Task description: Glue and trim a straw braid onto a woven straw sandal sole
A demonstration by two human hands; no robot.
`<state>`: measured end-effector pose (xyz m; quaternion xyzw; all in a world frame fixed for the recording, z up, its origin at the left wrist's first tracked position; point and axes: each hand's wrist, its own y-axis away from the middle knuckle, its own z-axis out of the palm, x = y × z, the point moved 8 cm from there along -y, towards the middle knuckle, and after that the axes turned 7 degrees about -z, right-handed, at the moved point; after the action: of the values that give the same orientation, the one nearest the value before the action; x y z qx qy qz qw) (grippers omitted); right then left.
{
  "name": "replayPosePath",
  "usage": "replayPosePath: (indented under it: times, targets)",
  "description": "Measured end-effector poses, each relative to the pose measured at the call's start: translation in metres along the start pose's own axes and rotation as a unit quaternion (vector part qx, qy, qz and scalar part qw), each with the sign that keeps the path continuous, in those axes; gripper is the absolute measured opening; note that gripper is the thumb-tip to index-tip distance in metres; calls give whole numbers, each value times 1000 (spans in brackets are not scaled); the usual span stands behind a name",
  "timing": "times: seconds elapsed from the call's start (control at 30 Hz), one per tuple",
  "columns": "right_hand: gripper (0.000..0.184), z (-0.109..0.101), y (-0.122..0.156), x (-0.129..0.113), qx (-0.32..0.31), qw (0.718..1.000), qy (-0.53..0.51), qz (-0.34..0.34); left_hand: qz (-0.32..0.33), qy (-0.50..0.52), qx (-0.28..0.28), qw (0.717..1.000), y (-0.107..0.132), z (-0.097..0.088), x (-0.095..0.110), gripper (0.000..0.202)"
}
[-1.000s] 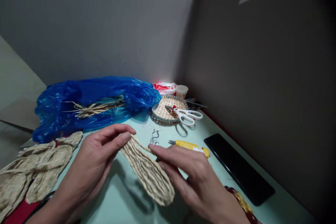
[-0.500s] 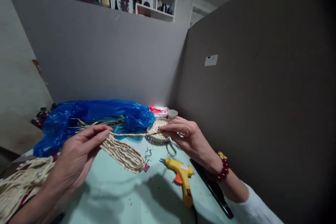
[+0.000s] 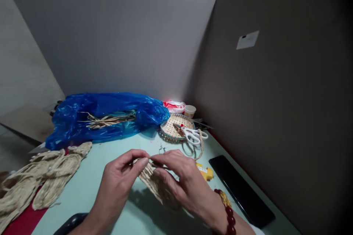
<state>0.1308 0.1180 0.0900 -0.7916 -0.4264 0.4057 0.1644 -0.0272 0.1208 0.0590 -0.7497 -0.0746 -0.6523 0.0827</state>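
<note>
Over the table, my left hand (image 3: 118,180) pinches the upper end of a flat oval piece of coiled straw cord (image 3: 151,183) between thumb and fingers. My right hand (image 3: 182,180) is closed at that same end, its fingertips meeting those of the left. It covers much of the piece, and the cord between the fingertips is hidden. Just behind the right hand lies a yellow glue gun (image 3: 208,172), mostly covered by it. White-handled scissors (image 3: 194,137) rest on a round woven basket (image 3: 167,132) further back.
A blue plastic bag (image 3: 68,128) with loose straw strands (image 3: 103,121) lies at the back left. Straw-cord pieces with pearl-like beads (image 3: 60,176) are at the left. A black phone-like slab (image 3: 242,191) lies right, near a grey partition (image 3: 261,117). A small cup (image 3: 189,110) stands behind the basket.
My right hand has come left and down to meet my left hand; the cord stretched between them no longer shows. Both hands are lower, and the view has tilted down.
</note>
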Motion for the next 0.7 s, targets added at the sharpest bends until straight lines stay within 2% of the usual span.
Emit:
replayPosePath:
  times: [0.27, 0.4, 0.47, 0.6, 0.7]
  targets:
    - [21, 5, 13, 5, 37, 999, -35, -13, -59, -24, -37, 997, 2, 9, -18, 18]
    - [20, 4, 14, 3, 25, 999, -29, -25, -69, -35, -22, 997, 0, 5, -24, 18]
    - [20, 5, 13, 0, 11, 999, -7, -38, -71, -59, -29, 995, 0, 5, -28, 21]
    - [22, 12, 11, -4, -58, 997, 24, -51, -85, -91, -45, 991, 1, 6, -39, 25]
    - [24, 16, 11, -5, -67, 996, 35, -49, -96, -84, -38, 991, 0, 6, -42, 24]
